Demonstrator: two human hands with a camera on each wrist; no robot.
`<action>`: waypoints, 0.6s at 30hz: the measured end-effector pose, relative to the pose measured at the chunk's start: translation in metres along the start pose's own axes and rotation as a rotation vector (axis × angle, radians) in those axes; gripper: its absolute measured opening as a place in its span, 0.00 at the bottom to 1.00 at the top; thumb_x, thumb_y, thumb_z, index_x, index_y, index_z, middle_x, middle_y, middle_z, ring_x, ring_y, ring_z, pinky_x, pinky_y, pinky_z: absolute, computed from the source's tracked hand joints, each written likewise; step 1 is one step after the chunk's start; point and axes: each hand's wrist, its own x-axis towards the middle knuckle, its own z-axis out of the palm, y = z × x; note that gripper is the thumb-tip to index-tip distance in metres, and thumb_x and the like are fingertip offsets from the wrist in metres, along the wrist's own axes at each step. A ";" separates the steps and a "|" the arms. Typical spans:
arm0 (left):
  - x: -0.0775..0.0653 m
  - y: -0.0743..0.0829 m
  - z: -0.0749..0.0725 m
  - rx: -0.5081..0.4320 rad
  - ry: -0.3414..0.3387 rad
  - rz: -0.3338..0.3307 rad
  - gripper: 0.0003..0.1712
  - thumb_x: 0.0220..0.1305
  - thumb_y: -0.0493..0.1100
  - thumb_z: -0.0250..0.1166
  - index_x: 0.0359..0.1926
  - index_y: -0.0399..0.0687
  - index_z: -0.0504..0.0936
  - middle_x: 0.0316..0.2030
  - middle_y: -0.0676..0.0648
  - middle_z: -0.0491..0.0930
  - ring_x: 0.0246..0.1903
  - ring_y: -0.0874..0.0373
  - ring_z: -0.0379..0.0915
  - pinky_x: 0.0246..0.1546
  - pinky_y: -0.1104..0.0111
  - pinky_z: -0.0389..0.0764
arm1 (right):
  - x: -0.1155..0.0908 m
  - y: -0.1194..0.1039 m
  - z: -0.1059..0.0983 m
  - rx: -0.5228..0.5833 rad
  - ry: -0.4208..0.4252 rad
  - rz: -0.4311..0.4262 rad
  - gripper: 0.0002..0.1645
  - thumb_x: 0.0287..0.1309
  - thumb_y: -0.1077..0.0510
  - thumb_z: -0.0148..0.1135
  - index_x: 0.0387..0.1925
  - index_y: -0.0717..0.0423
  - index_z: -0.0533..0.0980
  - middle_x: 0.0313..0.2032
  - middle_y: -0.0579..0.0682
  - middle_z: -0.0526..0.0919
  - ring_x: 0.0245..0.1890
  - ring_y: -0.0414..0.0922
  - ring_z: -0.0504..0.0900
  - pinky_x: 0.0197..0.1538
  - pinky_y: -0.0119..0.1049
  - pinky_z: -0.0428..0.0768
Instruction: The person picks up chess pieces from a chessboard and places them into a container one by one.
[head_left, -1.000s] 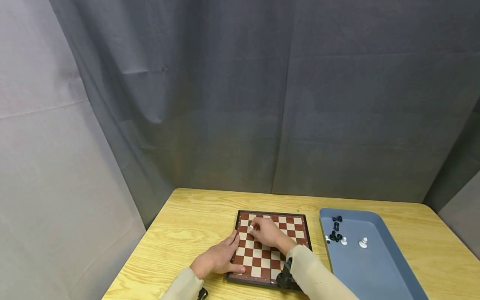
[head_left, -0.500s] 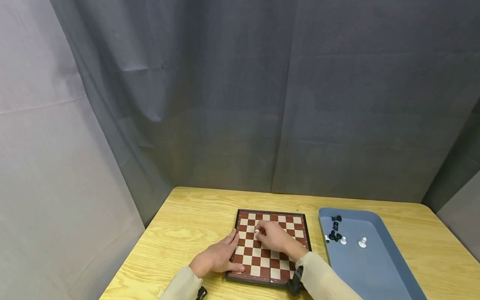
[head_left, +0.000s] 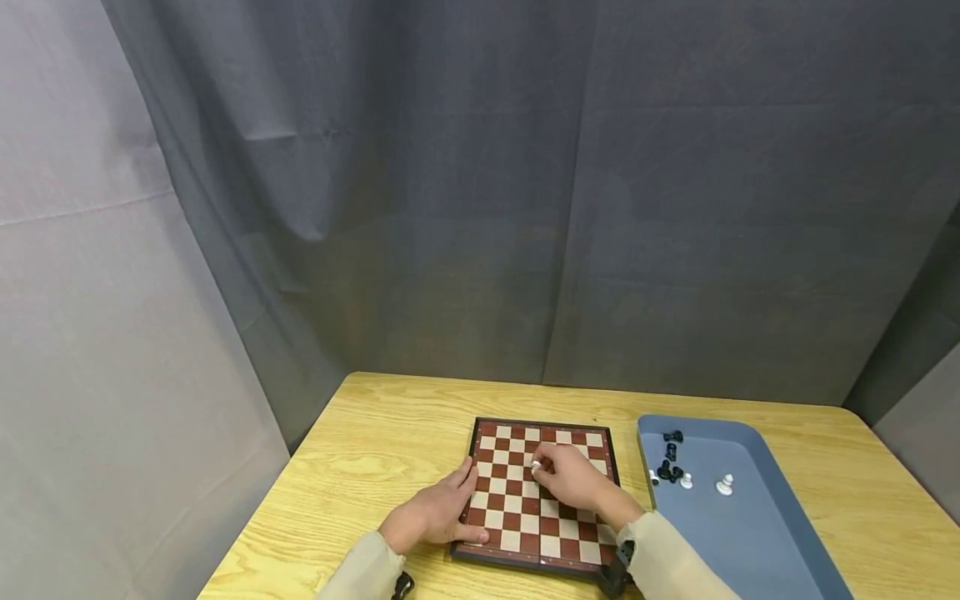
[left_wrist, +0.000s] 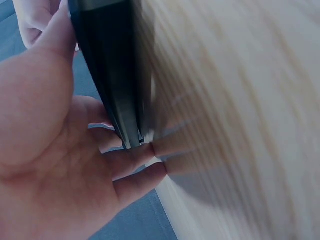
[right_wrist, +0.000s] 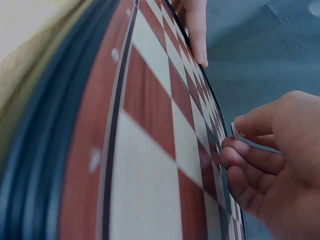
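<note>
A red-and-white chessboard (head_left: 512, 522) with a black rim lies on the wooden table. My left hand (head_left: 431, 515) rests along its left side, the thumb over the near left corner. In the left wrist view the fingers (left_wrist: 131, 159) lie against the board's dark edge and the tabletop. Above the middle of the board, my right hand (head_left: 576, 481) pinches a small white chess piece (head_left: 536, 465) between thumb and fingertips. Most of that piece (right_wrist: 235, 131) is covered by the fingers in the right wrist view, so its kind cannot be told.
To the right of the board stands a blue-grey tray (head_left: 772, 533) with a raised rim. Inside it are a white pawn (head_left: 724, 485), another white piece (head_left: 686, 481) and several black chess pieces (head_left: 671, 452) near the left wall. Grey curtains (head_left: 465, 250) hang behind the table.
Holding the white chess piece, my right hand has moved rightward across the board, from its left part to near the middle fold. The left hand has stayed in place.
</note>
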 end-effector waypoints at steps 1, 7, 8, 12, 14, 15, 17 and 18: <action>0.000 0.000 0.000 0.002 0.000 0.000 0.60 0.54 0.73 0.56 0.74 0.42 0.46 0.73 0.42 0.39 0.69 0.48 0.47 0.62 0.61 0.63 | -0.001 0.002 -0.001 -0.001 0.005 0.006 0.04 0.64 0.62 0.57 0.38 0.55 0.77 0.29 0.41 0.77 0.27 0.36 0.74 0.29 0.35 0.74; 0.000 0.001 -0.002 0.008 0.000 0.006 0.59 0.55 0.72 0.56 0.74 0.41 0.45 0.74 0.42 0.38 0.69 0.48 0.47 0.62 0.61 0.63 | -0.008 0.008 -0.006 0.000 0.039 0.055 0.02 0.62 0.62 0.60 0.36 0.53 0.77 0.28 0.41 0.77 0.26 0.38 0.74 0.28 0.35 0.73; 0.000 0.001 -0.003 0.009 -0.001 0.007 0.59 0.55 0.72 0.56 0.74 0.41 0.45 0.73 0.41 0.38 0.69 0.48 0.47 0.62 0.61 0.63 | -0.009 0.008 -0.007 -0.005 0.047 0.061 0.02 0.61 0.62 0.60 0.36 0.53 0.77 0.27 0.40 0.77 0.25 0.38 0.73 0.27 0.35 0.72; 0.000 0.000 -0.003 0.011 -0.003 0.009 0.59 0.55 0.73 0.55 0.74 0.41 0.45 0.73 0.41 0.38 0.69 0.47 0.47 0.62 0.60 0.64 | -0.016 0.011 -0.011 -0.022 0.077 0.061 0.02 0.60 0.63 0.61 0.34 0.53 0.76 0.26 0.40 0.76 0.24 0.37 0.72 0.26 0.33 0.72; -0.001 0.001 -0.003 0.015 -0.004 0.010 0.59 0.55 0.73 0.55 0.74 0.41 0.46 0.73 0.41 0.38 0.69 0.47 0.48 0.62 0.60 0.64 | -0.020 0.014 -0.014 -0.011 0.076 0.057 0.01 0.60 0.62 0.61 0.33 0.55 0.76 0.25 0.41 0.76 0.23 0.36 0.72 0.25 0.33 0.72; -0.001 0.001 -0.002 0.016 -0.005 0.010 0.59 0.55 0.73 0.55 0.74 0.41 0.46 0.73 0.41 0.39 0.69 0.47 0.48 0.62 0.60 0.64 | -0.022 0.016 -0.015 -0.010 0.076 0.054 0.01 0.61 0.62 0.60 0.33 0.55 0.76 0.25 0.41 0.76 0.23 0.36 0.72 0.24 0.32 0.72; -0.001 0.001 -0.001 0.016 -0.009 0.008 0.59 0.55 0.73 0.55 0.74 0.42 0.45 0.73 0.41 0.38 0.69 0.48 0.48 0.61 0.61 0.64 | -0.026 0.019 -0.018 -0.002 0.072 0.051 0.02 0.61 0.62 0.60 0.32 0.55 0.75 0.25 0.41 0.76 0.23 0.36 0.72 0.24 0.32 0.72; -0.001 0.001 -0.001 0.016 -0.009 0.007 0.58 0.55 0.73 0.55 0.74 0.42 0.45 0.73 0.41 0.38 0.69 0.48 0.49 0.61 0.61 0.65 | -0.028 0.021 -0.019 0.001 0.069 0.054 0.03 0.61 0.62 0.60 0.32 0.55 0.75 0.25 0.41 0.76 0.23 0.36 0.73 0.25 0.32 0.72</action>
